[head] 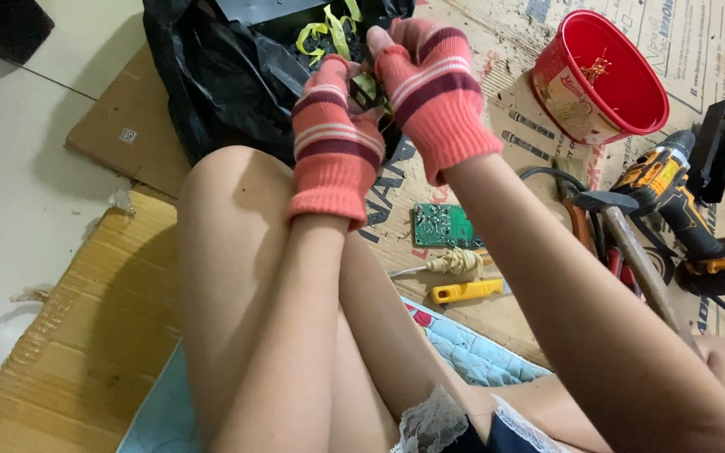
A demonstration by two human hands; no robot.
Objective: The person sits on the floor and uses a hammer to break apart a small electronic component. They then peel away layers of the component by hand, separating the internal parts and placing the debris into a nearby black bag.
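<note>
Both my hands wear pink striped fingerless gloves and are raised together over a black plastic bag (211, 75). My left hand (333, 134) and my right hand (430, 84) pinch a small dark part (371, 91) between them, mostly hidden by the fingers. Yellow-green strips (329, 29) lie in the bag just behind the hands. My bent knee (228, 218) is below the left hand.
A red plastic bucket (602, 75) lies tilted at the upper right. On the cardboard (102, 335) lie a green circuit board (442, 225), a yellow-handled tool (467, 290), a screwdriver with a wrapped handle (451, 263), a hammer (631, 243) and a yellow-black cordless drill (681, 193).
</note>
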